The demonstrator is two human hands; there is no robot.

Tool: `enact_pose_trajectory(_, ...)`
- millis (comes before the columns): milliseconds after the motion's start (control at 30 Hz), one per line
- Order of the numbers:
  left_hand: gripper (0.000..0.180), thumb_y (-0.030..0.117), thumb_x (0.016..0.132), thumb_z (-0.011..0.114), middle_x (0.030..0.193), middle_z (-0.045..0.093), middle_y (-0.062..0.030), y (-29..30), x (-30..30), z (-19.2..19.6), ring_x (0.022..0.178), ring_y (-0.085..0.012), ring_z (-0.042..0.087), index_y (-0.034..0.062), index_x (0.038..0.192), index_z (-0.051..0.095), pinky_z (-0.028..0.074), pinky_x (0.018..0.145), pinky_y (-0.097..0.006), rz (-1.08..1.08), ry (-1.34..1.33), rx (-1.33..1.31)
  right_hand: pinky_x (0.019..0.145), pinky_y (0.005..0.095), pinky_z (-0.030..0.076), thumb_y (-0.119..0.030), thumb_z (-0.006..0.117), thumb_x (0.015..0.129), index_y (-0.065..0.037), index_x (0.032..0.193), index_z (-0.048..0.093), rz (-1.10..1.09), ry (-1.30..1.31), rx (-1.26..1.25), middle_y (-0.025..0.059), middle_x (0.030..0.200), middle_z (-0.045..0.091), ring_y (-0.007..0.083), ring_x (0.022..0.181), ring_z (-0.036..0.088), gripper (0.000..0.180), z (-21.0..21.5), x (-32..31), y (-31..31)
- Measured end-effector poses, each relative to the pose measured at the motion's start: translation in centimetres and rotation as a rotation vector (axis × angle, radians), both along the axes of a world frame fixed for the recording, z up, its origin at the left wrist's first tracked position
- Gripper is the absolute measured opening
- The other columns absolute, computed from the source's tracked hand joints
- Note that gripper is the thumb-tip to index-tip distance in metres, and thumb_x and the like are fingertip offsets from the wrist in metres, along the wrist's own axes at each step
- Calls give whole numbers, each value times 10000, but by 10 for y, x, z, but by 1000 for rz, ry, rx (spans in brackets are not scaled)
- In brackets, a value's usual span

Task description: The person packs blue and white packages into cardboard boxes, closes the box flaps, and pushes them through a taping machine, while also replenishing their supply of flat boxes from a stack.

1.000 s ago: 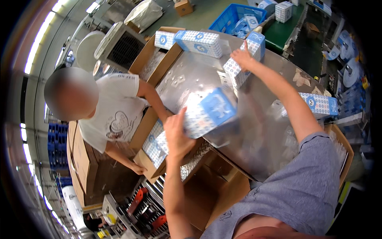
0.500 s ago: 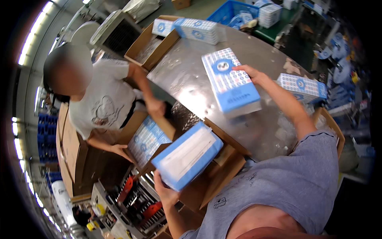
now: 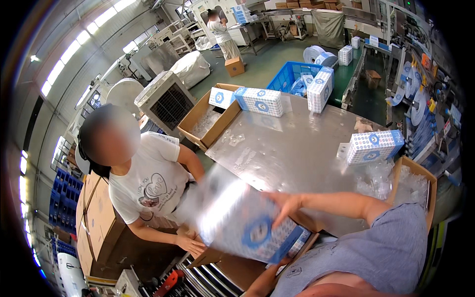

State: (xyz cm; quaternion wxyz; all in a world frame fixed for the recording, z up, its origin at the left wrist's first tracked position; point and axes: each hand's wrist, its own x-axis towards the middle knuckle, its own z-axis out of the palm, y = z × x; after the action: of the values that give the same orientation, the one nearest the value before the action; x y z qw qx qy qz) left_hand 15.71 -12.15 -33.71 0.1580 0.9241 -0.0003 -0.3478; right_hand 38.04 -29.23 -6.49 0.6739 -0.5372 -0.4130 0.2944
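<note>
- Right hand (image 3: pixel 286 204) spread flat on top of blue-and-white patterned pack (image 3: pixel 242 222), fingers open, pressing rather than clasping; pack blurred, tilted, at near edge of steel tabletop (image 3: pixel 297 148), above open cardboard box (image 3: pixel 232 267)
- Left hand hidden beneath pack; grip cannot be told
- Co-worker's hand (image 3: pixel 192 243) on box edge; similar packs (image 3: pixel 373 146) well apart on tabletop

Bare steel tabletop (image 3: pixel 297 148); coworker (image 3: pixel 148 183) probably crowding left.
</note>
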Motion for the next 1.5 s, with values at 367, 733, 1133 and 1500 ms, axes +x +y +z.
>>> enact_pose_trajectory(367, 542, 442, 837, 668, 1161, 658, -257, -1, 6, -47, 1073, -412, 642, 33, 1193, 652, 520, 916, -483, 198, -50, -257, 1133, 636, 267, -184, 650, 820, -382, 1512, 315, 398, -1068, -922, 99, 1472, 456, 412, 1378, 384, 794, -249, -84, 71)
enact_pose_trajectory(733, 921, 488, 895, 561, 1596, 25, -337, -12, -27, -62, 1477, -522, -14, -41, 1539, 169, 180, 1116, -713, -113, 110, 105, 804, 503, 460, -198, 594, 858, -54, 1046, 637, 447, -736, -816, 188, 1019, 635, 392, 952, 583, 240, -239, -83, 29)
enact_pose_trajectory(1133, 424, 188, 1014, 581, 1221, 679, -134, -16, 64, 178, 1165, -206, 628, -37, 1370, 528, 480, 1009, -306, 619, 488, -854, 1082, 799, 124, -195, 769, 744, -339, 1443, 443, -1116, -1580, -1209, 76, 1510, 427, 372, 1459, 288, 785, -96, 374, -253)
enact_pose_trajectory(1500, 1116, 372, 571, 933, 1268, 561, -244, -133, 311, 210, 1226, -407, 510, -18, 1444, 358, 382, 1059, -516, -59, -722, -66, 1052, 540, 397, -378, 792, 758, -145, 1301, 588, -76, -844, -708, 88, 1275, 604, 287, 1255, 533, 626, -46, 234, -141)
